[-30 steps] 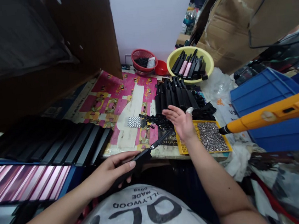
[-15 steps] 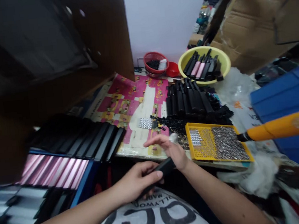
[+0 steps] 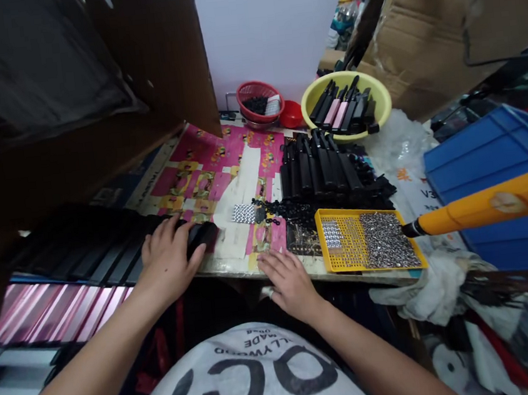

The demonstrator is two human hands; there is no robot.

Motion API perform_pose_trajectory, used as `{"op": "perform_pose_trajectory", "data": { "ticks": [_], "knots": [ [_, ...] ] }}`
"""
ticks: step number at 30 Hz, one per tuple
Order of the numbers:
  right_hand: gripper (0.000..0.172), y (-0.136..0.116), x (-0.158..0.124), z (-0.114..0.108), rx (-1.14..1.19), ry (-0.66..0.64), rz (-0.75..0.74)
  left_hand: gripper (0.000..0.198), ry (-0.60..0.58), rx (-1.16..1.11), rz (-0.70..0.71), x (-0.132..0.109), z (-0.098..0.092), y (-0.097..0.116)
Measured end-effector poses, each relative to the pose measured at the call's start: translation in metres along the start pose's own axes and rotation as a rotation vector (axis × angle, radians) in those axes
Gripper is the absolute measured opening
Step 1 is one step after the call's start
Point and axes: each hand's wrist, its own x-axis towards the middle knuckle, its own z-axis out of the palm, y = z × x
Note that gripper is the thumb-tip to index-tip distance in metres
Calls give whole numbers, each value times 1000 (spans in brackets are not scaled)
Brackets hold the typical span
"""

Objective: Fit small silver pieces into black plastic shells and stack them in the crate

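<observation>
My left hand (image 3: 169, 258) is at the right end of a row of long, flat black casings (image 3: 103, 261) on the left. Its fingers and thumb curve over the endmost black casing (image 3: 205, 234), whose far end shows past the fingers; the rest is hidden beneath the hand. My right hand (image 3: 290, 282) lies at the table's front edge with fingers stretched out, a pale ring or band on one, and nothing in it. Just beyond it are a sheet of small silver pieces (image 3: 244, 213) and scattered small black parts (image 3: 293, 210).
A yellow tray (image 3: 326, 260) of small metal parts sits right, under an orange power driver (image 3: 491, 202). Behind are stacked black handled pieces (image 3: 320, 169), a yellow bowl (image 3: 384, 106) and a red basket (image 3: 243, 93). Pink casings (image 3: 68, 309) lie lower left; a blue crate (image 3: 480, 149) stands right.
My left hand has carried the black casing from in front of my body leftward to the row's end. My right hand has come away from the casing, down to the table edge.
</observation>
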Motion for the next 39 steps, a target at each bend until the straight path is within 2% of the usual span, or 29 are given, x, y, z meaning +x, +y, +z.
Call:
{"op": "perform_pose_trajectory", "data": {
  "ticks": [5, 9, 14, 17, 21, 25, 29, 32, 34, 36, 38, 39],
  "knots": [
    [32, 7, -6, 7, 26, 115, -51, 46, 113, 74, 76, -7, 3, 3],
    [28, 8, 3, 3, 107, 120, -8, 42, 146, 43, 149, -10, -2, 11],
    [21, 6, 16, -2, 290, 190, 85, 51, -105, -17, 116, -18, 13, 37],
    [23, 7, 18, 0, 355, 277, 92, 47, -173, -21, 103, -22, 17, 45],
    [25, 8, 13, 6, 382, 356, 66, 44, -111, 35, 82, -24, -3, 36],
    [22, 9, 19, -1, 449, 411, 167, 43, -13, 210, -6, -21, -17, 17],
    [16, 12, 60, -28, 493, 484, 243, 43, 81, 196, 20, -22, -10, 0],
    [19, 13, 114, -41, 468, 570, 137, 48, 103, 151, 27, -24, -4, -11],
    [24, 9, 152, -34, 380, 603, 14, 50, 118, 132, 38, -24, -3, -17],
    [25, 1, 183, -17, 210, 495, -86, 50, 133, 111, 58, -24, -3, -23],
    [22, -9, 201, 4, -3, 233, -134, 51, 148, 74, 85, -26, -2, -29],
    [18, -13, 204, 11, -53, 170, -127, 52, 161, 38, 97, -26, 0, -33]
  ]
}}
